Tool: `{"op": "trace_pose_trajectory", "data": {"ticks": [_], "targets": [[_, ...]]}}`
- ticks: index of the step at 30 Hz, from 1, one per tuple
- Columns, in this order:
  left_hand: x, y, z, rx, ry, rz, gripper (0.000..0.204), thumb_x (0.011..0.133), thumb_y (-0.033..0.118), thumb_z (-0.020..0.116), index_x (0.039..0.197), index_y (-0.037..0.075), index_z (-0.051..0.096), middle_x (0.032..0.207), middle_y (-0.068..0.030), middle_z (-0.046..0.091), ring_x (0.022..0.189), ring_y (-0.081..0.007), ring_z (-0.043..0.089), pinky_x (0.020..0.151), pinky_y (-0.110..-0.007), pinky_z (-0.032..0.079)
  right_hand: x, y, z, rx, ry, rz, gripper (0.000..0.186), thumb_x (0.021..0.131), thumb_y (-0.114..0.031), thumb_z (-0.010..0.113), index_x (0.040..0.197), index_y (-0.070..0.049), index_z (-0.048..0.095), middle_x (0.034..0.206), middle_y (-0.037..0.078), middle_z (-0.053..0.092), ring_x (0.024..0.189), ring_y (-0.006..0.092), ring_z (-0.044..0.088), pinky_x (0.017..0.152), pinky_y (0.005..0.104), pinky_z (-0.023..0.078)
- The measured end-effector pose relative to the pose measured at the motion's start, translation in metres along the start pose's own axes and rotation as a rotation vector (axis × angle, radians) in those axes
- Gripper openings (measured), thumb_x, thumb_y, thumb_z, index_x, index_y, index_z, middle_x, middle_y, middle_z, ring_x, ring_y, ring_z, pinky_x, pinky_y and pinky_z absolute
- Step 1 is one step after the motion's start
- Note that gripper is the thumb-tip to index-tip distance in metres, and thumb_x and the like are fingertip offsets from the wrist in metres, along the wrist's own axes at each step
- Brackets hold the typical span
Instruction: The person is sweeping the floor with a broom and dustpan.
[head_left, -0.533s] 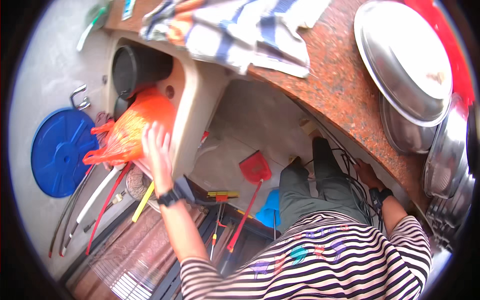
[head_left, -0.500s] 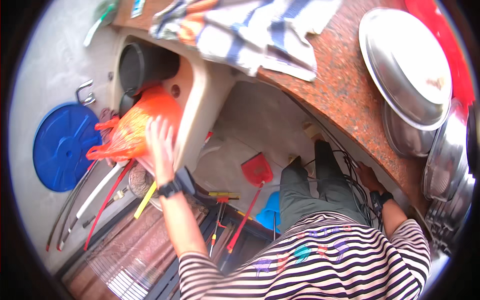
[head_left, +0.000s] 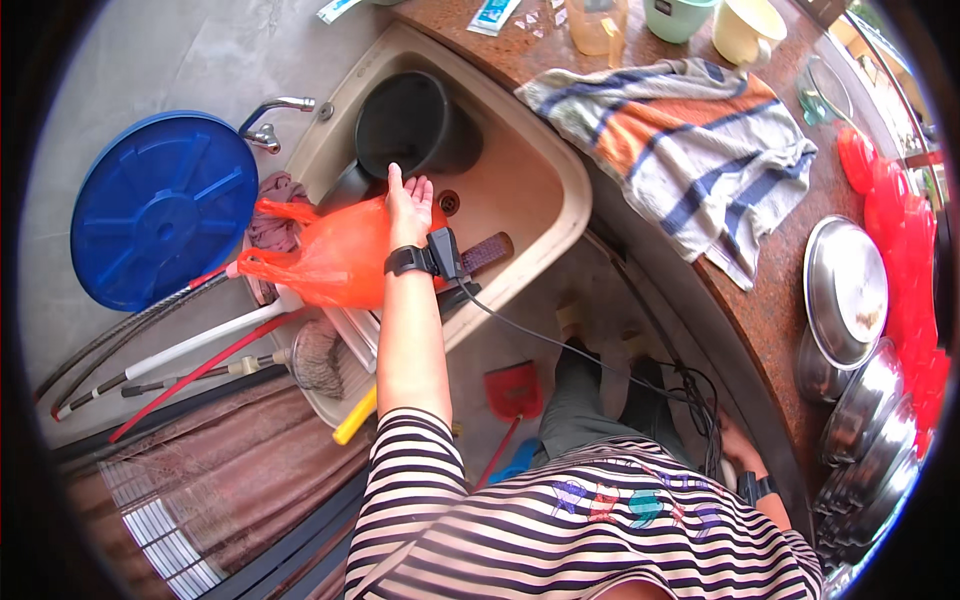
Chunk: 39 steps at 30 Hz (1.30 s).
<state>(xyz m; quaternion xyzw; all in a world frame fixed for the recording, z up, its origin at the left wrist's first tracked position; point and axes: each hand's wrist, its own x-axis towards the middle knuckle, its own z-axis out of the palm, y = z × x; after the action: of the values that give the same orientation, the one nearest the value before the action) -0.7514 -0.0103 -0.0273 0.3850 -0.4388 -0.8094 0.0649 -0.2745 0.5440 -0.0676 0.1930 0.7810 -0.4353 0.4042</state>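
Observation:
My left hand (head_left: 409, 208) is over the sink (head_left: 555, 215), palm up with its fingers partly spread, and grips nothing. Right by it, an orange plastic bag (head_left: 335, 255) with knotted-looking handles rests at the sink's left side; whether the hand touches it I cannot tell. Beyond my fingers, a dark round bucket-like pot (head_left: 405, 120) lies tilted in the basin. A brown textured bar-shaped thing (head_left: 488, 254) lies next to my wrist. My right hand (head_left: 738, 443) hangs low beside the counter, near black cables (head_left: 705, 425); its fingers are mostly hidden.
A striped towel (head_left: 690, 140) drapes over the granite counter (head_left: 745, 310). Stacked steel bowls (head_left: 845, 290) and red plastic items (head_left: 895, 240) line its right end. A blue lid (head_left: 165, 210) leans by the tap (head_left: 270, 120). Long-handled tools, a strainer net (head_left: 318, 360) and a red dustpan (head_left: 513, 390) lie below.
The view has shifted, bringing more of the sink and counter into sight. My left hand has turned from lying back-up on the orange bag to palm up. My right arm remains lowered.

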Motion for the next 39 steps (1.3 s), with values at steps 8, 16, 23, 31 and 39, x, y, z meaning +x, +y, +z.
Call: {"op": "trace_pose_trajectory", "data": {"ticks": [8, 16, 23, 31, 39], "targets": [[0.080, 0.014, -0.037, -0.049, 0.054, -0.139, 0.026, 0.079, 0.023, 0.072, 0.090, 0.006, 0.056, 0.081, -0.0044, 0.056, 0.075, -0.0149, 0.054, 0.059, -0.024, 0.048, -0.029, -0.194, -0.033, 0.712, -0.184, 0.205, 0.034, 0.085, -0.025, 0.053, 0.112, -0.005, 0.051, 0.066, 0.006, 0.054, 0.050, 0.0166, 0.056, 0.047, 0.0286, 0.048], [0.062, 0.005, -0.027, 0.066, -0.017, -0.084, 0.029, 0.075, 0.002, 0.065, 0.097, 0.006, 0.046, 0.086, -0.0093, 0.058, 0.064, -0.0171, 0.058, 0.044, -0.018, 0.042, 0.006, -0.337, -0.021, 0.979, -0.054, -0.022, 0.034, 0.087, -0.029, 0.057, 0.114, -0.009, 0.052, 0.085, 0.012, 0.062, 0.061, 0.0169, 0.058, 0.058, 0.0291, 0.048], [0.030, -0.008, -0.029, -0.040, -0.014, -0.098, 0.030, 0.075, 0.000, 0.064, 0.099, 0.004, 0.045, 0.092, -0.0121, 0.058, 0.066, -0.0209, 0.061, 0.047, -0.017, 0.044, 0.072, -0.369, 0.011, -0.264, 0.387, -0.476, 0.023, 0.077, -0.024, 0.070, 0.092, -0.010, 0.059, 0.087, 0.013, 0.055, 0.079, 0.0267, 0.057, 0.070, 0.0375, 0.045], [0.004, -0.026, -0.076, -0.038, -0.010, -0.188, 0.032, 0.076, 0.001, 0.061, 0.104, 0.007, 0.047, 0.092, -0.0076, 0.058, 0.066, -0.0180, 0.060, 0.047, -0.017, 0.044, 0.122, -0.464, 0.010, -0.328, 0.589, -0.560, 0.030, 0.080, -0.031, 0.064, 0.082, -0.003, 0.057, 0.081, 0.013, 0.053, 0.081, 0.0341, 0.057, 0.068, 0.0435, 0.045], [-0.043, -0.020, -0.073, 0.078, 0.002, -0.150, 0.032, 0.078, 0.003, 0.060, 0.107, 0.012, 0.049, 0.091, -0.0021, 0.059, 0.066, -0.0129, 0.058, 0.050, -0.017, 0.043, 0.155, -0.465, 0.018, -0.282, 0.850, -0.615, 0.030, 0.079, -0.026, 0.065, 0.097, -0.004, 0.055, 0.089, 0.012, 0.056, 0.074, 0.0330, 0.059, 0.064, 0.0420, 0.048]]}}
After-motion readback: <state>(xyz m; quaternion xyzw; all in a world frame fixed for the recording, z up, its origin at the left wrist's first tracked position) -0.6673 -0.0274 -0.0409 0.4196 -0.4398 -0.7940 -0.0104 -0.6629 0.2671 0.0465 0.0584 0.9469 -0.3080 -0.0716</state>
